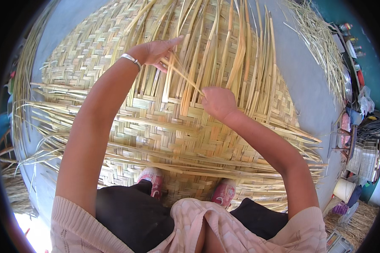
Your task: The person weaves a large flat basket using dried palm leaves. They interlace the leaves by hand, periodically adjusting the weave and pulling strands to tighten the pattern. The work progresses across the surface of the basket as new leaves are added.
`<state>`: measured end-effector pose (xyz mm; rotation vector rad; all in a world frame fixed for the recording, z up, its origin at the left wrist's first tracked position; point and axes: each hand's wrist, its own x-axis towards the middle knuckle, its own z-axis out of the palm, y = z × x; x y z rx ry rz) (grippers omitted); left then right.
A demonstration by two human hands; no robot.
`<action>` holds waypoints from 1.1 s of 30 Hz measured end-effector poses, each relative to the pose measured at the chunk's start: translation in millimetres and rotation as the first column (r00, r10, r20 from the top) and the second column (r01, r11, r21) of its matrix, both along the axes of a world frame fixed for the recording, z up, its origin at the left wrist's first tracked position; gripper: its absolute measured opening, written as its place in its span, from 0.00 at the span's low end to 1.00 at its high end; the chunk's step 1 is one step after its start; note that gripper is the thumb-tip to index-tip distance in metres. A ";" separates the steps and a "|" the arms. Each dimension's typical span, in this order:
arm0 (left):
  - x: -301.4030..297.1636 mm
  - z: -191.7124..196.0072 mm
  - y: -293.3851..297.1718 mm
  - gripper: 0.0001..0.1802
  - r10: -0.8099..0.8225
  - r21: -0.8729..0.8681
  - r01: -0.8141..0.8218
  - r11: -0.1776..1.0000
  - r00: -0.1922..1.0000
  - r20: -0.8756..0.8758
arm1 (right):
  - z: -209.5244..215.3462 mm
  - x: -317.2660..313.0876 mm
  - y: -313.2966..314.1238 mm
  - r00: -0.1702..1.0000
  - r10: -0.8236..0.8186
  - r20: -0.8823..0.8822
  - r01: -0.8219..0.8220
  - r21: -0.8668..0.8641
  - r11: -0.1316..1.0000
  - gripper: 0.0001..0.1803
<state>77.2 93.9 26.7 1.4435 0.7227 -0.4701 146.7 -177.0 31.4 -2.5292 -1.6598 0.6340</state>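
Observation:
A large woven mat of pale yellow reed strips [164, 130] covers the floor in front of me, with many loose strip ends standing up at its far side. My left hand [156, 52], with a silver bangle on its wrist, reaches forward and pinches a loose strip [183, 76] near its far end. My right hand [217, 103] is closed on the near end of that same strip, which runs slanted between the two hands. My two feet in pink shoes [154, 179] rest on the mat's near edge.
Bare grey floor [304, 76] lies to the right of the mat. A pile of loose reeds [321, 42] lies at the far right. Household clutter, a white bucket [344, 189] and racks line the right wall. More reed strips fan out at the left.

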 end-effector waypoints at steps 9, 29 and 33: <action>-4.6 -30.6 -4.0 0.43 0.254 -0.118 -0.243 0.963 0.963 0.088 | -4.0 -1.4 -6.5 0.990 -0.127 -0.063 0.135 0.131 0.982 0.09; 14.0 -6.9 -62.3 0.41 0.069 -0.306 0.000 0.952 0.975 0.212 | -4.6 4.9 -16.1 0.865 -0.406 -0.294 0.447 0.087 0.890 0.12; 26.0 -8.6 -73.0 0.46 -0.029 -0.322 0.068 0.944 0.992 0.126 | -1.9 4.9 -19.0 0.853 -0.410 -0.324 0.459 0.093 0.883 0.13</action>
